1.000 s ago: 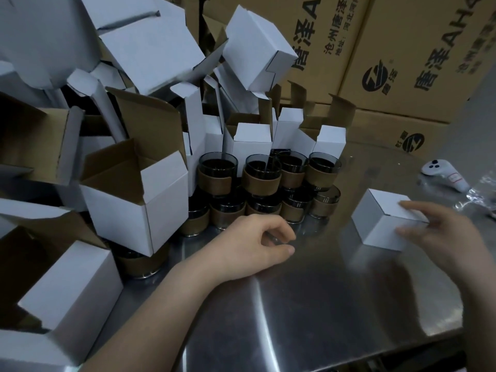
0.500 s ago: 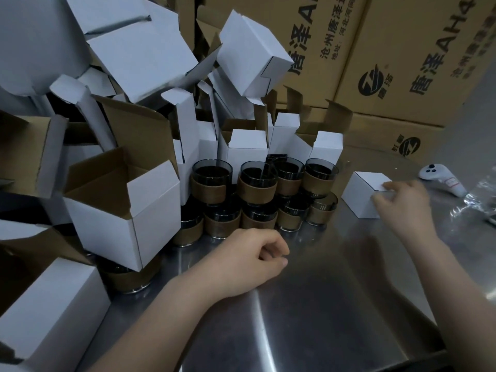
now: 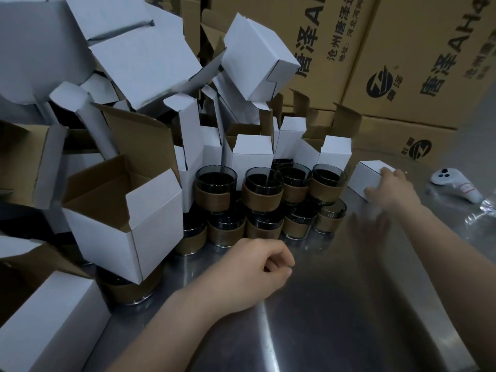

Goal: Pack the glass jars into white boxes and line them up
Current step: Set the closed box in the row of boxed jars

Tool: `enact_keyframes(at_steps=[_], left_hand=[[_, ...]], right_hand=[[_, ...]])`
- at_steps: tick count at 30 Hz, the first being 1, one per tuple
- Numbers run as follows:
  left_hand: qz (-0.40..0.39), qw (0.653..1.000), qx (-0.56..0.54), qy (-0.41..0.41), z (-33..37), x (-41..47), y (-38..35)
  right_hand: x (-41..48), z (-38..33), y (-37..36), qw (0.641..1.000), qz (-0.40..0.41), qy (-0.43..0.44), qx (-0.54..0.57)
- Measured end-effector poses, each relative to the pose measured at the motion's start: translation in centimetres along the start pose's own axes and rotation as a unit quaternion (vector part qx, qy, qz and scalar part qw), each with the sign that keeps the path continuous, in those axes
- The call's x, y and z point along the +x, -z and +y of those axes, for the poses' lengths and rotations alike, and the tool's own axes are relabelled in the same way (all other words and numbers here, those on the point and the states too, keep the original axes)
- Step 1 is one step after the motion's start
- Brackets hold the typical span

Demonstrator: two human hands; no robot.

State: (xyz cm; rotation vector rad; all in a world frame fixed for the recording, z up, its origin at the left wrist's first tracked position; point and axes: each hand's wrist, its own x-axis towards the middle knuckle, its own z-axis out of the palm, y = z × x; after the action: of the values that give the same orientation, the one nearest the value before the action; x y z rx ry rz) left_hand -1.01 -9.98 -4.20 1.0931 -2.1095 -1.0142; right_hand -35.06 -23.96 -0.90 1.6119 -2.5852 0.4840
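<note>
Jars, the glass jars (image 3: 264,193) with brown sleeves, stand packed in two rows at about 12 o'clock from the left hand (image 3: 255,269), touching each other, with more jars tucked under the pile of white boxes (image 3: 134,57) at 9 and 10 o'clock. The left hand rests on the steel table (image 3: 349,304) just in front of the jars, its fingers curled into a soft fist with nothing in it that shows. The right hand (image 3: 393,187) is out at 2 o'clock, lying on a small closed white box (image 3: 366,171), fingers over the top edge and thumb on the near side, clamped on it. That box sits on the table just beside the right end of the jar rows. An open white box (image 3: 150,218) leans on a jar at 9 o'clock, flaps up. Big brown cartons (image 3: 429,49) wall off the back edge. A white controller (image 3: 451,183) lies at 3 o'clock near the right edge. Bare table spreads from 4 to 6 o'clock, down to the near edge.
</note>
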Motion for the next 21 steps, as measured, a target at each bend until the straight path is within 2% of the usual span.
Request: enact_keyframes(at_steps=[10, 13, 21], left_hand=[[0.021, 0.999, 0.035, -0.033, -0.3, 0.3, -0.3], [0.024, 0.998, 0.046, -0.037, -0.5, 0.3, -0.4], [0.061, 0.994, 0.072, -0.06, -1.0, 0.8, -1.2]], right_hand=[[5.9, -0.3, 0.1, 0.995, -0.053, -0.079, -0.02], [7.5, -0.2, -0.2, 0.993, -0.054, -0.102, -0.004], [11.2, -0.4, -1.1, 0.991, -0.06, -0.1, 0.072]])
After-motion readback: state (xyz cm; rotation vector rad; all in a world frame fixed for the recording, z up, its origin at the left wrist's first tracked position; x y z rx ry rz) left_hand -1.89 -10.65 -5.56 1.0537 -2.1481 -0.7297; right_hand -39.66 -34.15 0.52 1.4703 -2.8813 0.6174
